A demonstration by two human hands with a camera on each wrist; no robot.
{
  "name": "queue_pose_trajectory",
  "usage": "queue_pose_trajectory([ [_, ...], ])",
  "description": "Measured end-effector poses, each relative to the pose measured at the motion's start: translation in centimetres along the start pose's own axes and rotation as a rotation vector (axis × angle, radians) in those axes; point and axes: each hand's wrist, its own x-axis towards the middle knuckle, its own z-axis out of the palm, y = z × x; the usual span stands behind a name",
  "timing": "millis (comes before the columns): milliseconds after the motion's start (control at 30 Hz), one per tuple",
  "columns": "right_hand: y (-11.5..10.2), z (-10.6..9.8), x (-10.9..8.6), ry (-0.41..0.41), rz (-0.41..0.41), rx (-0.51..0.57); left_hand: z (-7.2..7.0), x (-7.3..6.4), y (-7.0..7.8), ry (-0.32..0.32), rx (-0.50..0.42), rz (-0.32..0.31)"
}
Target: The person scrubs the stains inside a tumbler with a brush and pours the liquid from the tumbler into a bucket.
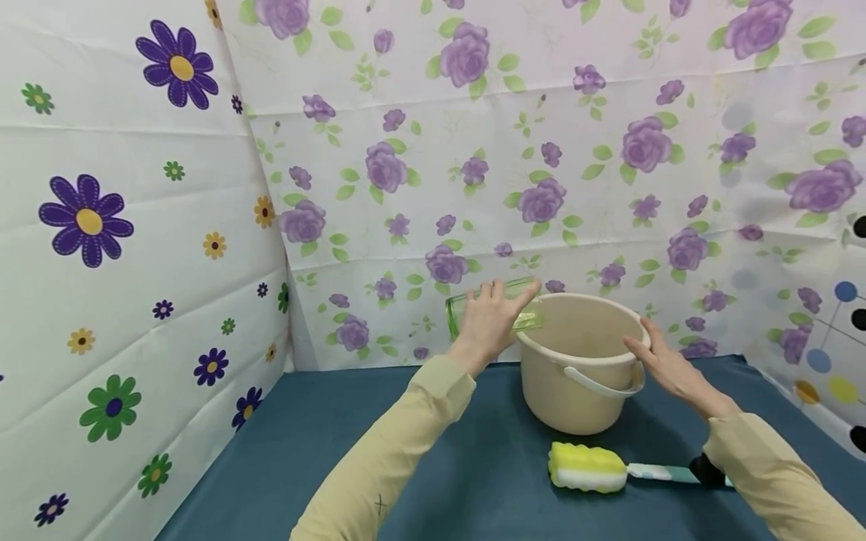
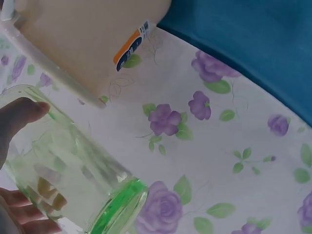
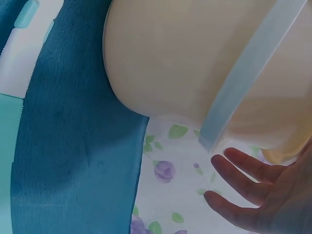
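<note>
My left hand [image 1: 489, 319] grips a green-tinted glass [image 2: 73, 165], tipped nearly on its side. The glass's mouth is at the left rim of a cream bucket [image 1: 571, 398], and its thick green base points away to the left. In the left wrist view the thumb lies along one side of the glass and the fingers wrap the other. My right hand [image 1: 670, 368] holds the bucket's right rim, thumb over the edge and fingers outside. The bucket stands upright, its pale handle [image 1: 598, 385] hanging down in front. Its bottom inside is hidden.
A sponge brush [image 1: 587, 467] with a yellow and white head lies in front of the bucket, its teal and white handle [image 3: 22, 73] partly under my right sleeve. A dark blue cloth [image 1: 325, 443] covers the table. Flowered sheets [image 1: 406, 225] hang behind and at both sides.
</note>
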Motion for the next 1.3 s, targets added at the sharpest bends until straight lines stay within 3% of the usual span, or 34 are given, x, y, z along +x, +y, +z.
queue_pose_trajectory([
  [100,-0.3,0.2,0.2,-0.001,0.003,0.0,0.2,0.2,0.1,0.044,0.072,0.052],
  [367,-0.4,0.4,0.1,-0.012,0.02,0.006,0.8,1.0,0.5,0.214,0.373,0.238],
  [600,-0.4,0.4,0.0,-0.013,0.029,-0.003,0.6,1.5,1.3,0.246,0.506,0.349],
  [767,-0.3,0.5,0.0,-0.008,0.029,0.002,0.8,1.2,1.7,0.259,0.517,0.395],
  [967,0.0,0.6,-0.2,-0.002,0.025,-0.009,1.2,0.7,1.4,0.29,0.449,0.335],
  [1300,-0.2,0.1,-0.2,-0.013,0.039,-0.041,1.0,-1.5,-0.6,0.259,0.018,0.051],
])
